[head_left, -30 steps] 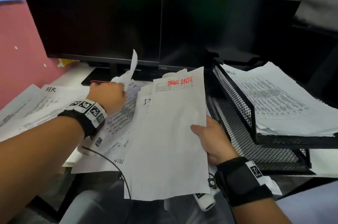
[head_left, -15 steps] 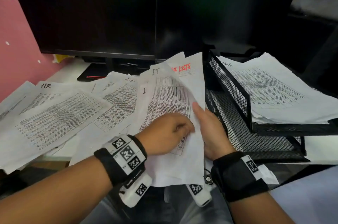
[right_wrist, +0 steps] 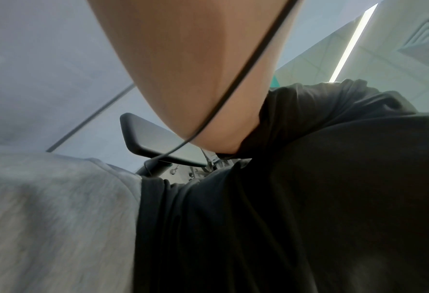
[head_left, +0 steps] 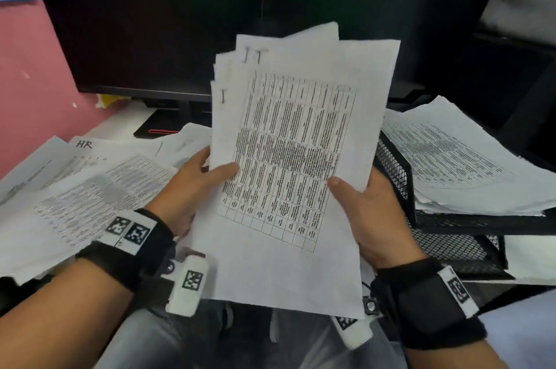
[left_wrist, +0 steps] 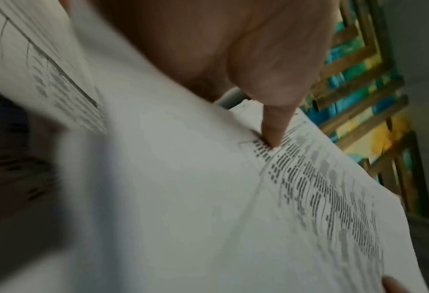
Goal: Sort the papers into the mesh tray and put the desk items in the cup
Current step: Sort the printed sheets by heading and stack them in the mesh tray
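Note:
A stack of printed sheets [head_left: 288, 158], its top pages marked "IT", is held up in front of the monitors. My left hand [head_left: 195, 185] grips its left edge, thumb on the printed table; the left wrist view shows that thumb [left_wrist: 273, 126] on the stack of sheets [left_wrist: 208, 198]. My right hand [head_left: 364, 206] grips the right edge, thumb on top. The black mesh tray [head_left: 400, 176] stands to the right, its upper tier holding a pile of papers [head_left: 457, 164]. No cup is in view. The right wrist view shows only my forearm and clothing.
Loose sheets marked "HR" [head_left: 90, 179] cover the desk on the left. Two dark monitors [head_left: 210, 31] stand behind, with a stand base [head_left: 162, 128] under them. A pink wall [head_left: 30, 91] closes the left side. The tray's lower tier [head_left: 451, 245] shows bare mesh.
My left hand brought a sheet from the left onto the pile in my right hand. Both hands have since lifted the gathered stack upright off the desk.

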A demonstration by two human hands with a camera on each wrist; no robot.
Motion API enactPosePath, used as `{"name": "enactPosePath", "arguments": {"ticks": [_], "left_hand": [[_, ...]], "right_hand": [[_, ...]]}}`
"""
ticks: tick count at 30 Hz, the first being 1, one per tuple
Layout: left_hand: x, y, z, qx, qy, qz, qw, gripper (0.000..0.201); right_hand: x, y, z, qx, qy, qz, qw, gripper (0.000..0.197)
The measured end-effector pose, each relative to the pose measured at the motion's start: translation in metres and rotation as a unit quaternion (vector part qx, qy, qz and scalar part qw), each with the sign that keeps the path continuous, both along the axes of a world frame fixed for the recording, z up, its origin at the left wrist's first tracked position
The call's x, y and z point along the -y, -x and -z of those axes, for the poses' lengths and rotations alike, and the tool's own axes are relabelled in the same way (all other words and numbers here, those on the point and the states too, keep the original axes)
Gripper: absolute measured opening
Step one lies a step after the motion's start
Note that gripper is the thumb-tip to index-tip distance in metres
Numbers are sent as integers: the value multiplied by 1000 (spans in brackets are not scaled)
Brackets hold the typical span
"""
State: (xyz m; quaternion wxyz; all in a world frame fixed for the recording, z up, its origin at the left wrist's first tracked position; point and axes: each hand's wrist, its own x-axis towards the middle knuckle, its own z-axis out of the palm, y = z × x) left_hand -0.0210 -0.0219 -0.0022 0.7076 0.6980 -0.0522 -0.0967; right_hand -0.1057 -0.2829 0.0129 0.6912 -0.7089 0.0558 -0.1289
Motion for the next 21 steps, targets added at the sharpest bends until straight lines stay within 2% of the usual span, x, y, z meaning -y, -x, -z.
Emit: {"name": "enactPosePath", "arguments": {"ticks": [2,6,8,12,16,18,21], "left_hand": [[2,8,-16,67,10,-7,998,36],[2,16,-36,222,-70,-111,966,27],[3,21,-43,270,-79,-125,951,20],[10,32,-54,312,-63,-87,944,26],[9,33,-55,294,-23,-36,955,42],[7,31,-54,294,-10,-31,955,53],[5,27,-56,303,2,-45,952,55]], "right_hand": [[-7,1,-9,26,43,5,999,27],[-16,-3,-17,74,78,59,992,30],[-18,-5,-20,102,80,84,988,33],[-20,-5,-24,134,102,113,979,30],[-21,-5,-28,147,93,89,981,39],[-23,-5,-31,148,90,69,983,41],[-24,-8,-33,151,67,65,984,36]]}}
